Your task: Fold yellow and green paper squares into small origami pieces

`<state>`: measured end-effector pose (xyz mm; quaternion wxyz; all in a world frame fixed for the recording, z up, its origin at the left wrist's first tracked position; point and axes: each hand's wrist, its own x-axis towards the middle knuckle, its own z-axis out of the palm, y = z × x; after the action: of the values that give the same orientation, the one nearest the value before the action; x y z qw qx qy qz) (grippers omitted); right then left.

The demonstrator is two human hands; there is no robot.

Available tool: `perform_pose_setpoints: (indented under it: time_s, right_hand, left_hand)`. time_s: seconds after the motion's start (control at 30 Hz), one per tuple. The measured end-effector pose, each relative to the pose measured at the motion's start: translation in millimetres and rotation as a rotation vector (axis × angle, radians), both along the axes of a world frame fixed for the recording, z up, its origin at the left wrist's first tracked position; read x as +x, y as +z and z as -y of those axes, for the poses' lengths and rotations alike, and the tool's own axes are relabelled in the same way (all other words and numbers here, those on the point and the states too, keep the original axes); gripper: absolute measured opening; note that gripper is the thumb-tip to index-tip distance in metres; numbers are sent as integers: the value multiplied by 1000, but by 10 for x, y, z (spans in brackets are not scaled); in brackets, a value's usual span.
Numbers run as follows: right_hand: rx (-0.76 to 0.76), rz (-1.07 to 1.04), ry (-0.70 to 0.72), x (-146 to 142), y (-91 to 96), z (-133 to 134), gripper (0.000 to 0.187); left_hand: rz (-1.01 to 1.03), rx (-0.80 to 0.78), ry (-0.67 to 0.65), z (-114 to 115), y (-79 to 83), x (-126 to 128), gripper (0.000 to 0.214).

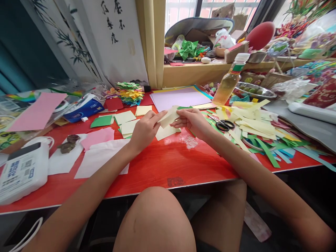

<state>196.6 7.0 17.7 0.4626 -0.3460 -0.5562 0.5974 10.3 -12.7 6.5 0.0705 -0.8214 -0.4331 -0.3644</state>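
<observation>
I see 2 hands (pixel 145 130) (pixel 196 120), 1 held cream paper (pixel 169 117), 1 pair of scissors (pixel 225 125), 1 bottle (pixel 226 85), 1 metal bowl (pixel 269 94), 1 blue packet (pixel 84 108), strips (pixel 258 123) too overlapped to count.

The hands (pixel 144 130) (pixel 195 120) hide parts of the cream paper (pixel 168 117); the left edge crops the white case (pixel 39 171).

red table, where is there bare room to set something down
On the red table, the widest bare patch lies in front, between the pale sheet and paper strips; a narrower one reaches left to the white case. Crowded: the back and right, around the scissors.
</observation>
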Motion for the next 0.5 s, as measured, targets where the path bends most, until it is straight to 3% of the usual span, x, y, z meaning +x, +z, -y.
perform_pose_setpoints:
  time_s: [0.13, 0.33, 0.5]
  right_hand:
    - [30, 43, 3, -10, 26, 22, 18]
    - [60, 114, 14, -12, 47, 48, 17]
    - [59, 79, -27, -43, 40, 60, 19]
  left_hand:
    - [-48, -27, 90, -3, -26, 38, 43]
    - [202, -133, 8, 13, 16, 64, 42]
    - [167, -49, -9, 38, -16, 49, 39]
